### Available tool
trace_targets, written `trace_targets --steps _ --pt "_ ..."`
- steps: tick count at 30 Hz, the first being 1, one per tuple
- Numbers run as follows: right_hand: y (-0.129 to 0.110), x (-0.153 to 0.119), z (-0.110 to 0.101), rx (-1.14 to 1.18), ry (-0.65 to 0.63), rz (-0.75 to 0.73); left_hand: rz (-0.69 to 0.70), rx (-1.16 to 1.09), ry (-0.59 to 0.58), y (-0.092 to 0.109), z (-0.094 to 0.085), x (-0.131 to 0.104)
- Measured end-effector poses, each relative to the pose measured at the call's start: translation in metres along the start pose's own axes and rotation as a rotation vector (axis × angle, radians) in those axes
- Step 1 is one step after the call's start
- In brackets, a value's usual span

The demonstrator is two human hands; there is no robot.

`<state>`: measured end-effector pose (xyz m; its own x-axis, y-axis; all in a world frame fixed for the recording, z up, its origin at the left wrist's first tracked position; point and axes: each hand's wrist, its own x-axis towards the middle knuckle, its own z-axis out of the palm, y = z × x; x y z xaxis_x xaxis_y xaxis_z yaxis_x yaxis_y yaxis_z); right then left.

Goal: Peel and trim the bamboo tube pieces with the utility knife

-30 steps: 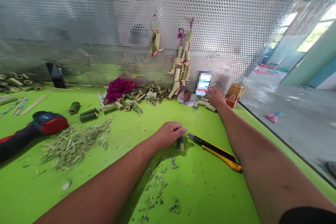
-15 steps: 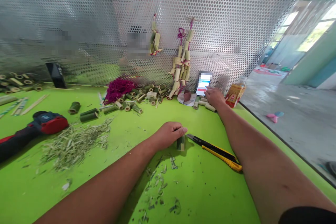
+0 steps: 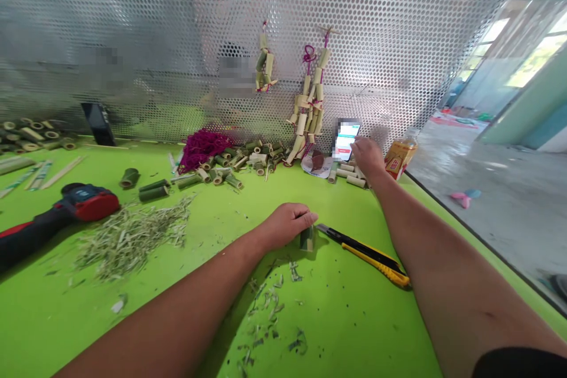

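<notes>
One bamboo piece (image 3: 306, 240) sits on the counter (image 3: 367, 331), clamped in the left hand (image 3: 289, 225); right hand (image 3: 369, 155), well apart, is at the lit phone (image 3: 346, 139), grip unclear. Hazard: utility knife (image 3: 364, 253) points blade-end toward the left hand; a nudge from the right forearm (image 3: 429, 248) near its handle could cut. Hard tapping might topple the phone.

L arm (image 3: 186, 304) bare, angled fwd & to R, wrist approx straight. L hand (image 3: 289, 225) back-up, fingers curled under & mostly hidden, thumb out to R. R arm (image 3: 436, 248) also bare, stretched fwd & a bit L, farther than L. R hand (image 3: 370, 156) w/ fingers bent, pointing L.
</notes>
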<state>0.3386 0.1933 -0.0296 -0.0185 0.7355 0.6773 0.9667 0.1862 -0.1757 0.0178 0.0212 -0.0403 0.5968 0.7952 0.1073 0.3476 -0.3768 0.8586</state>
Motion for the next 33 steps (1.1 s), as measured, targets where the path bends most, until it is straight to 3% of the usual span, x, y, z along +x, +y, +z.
trace_targets --steps 5,7,10,14,18,22,26,33 --pt "-0.008 0.017 -0.036 0.035 0.066 0.079 0.011 -0.003 0.004 -0.001 0.001 0.001" --pt "-0.012 0.020 -0.053 0.040 -0.019 0.108 0.009 -0.027 0.002 -0.002 0.001 0.001" --pt "-0.024 0.010 -0.078 0.057 -0.271 0.133 0.010 -0.048 0.009 -0.003 0.002 0.002" --pt "-0.053 -0.033 -0.104 0.098 -0.494 0.117 0.031 -0.037 0.027 -0.004 0.001 0.003" --pt "-0.100 -0.090 -0.128 0.176 -0.753 -0.021 0.040 -0.044 0.049 -0.003 0.001 0.003" --pt "-0.142 -0.137 -0.147 0.021 -0.913 -0.029 0.046 -0.047 0.085 -0.001 0.001 0.003" --pt "-0.160 -0.158 -0.149 -0.085 -0.853 -0.073 0.084 -0.029 0.142 0.002 0.000 0.002" --pt "-0.155 -0.158 -0.141 -0.022 -0.772 0.160 0.111 0.016 0.197 -0.001 -0.007 0.006"
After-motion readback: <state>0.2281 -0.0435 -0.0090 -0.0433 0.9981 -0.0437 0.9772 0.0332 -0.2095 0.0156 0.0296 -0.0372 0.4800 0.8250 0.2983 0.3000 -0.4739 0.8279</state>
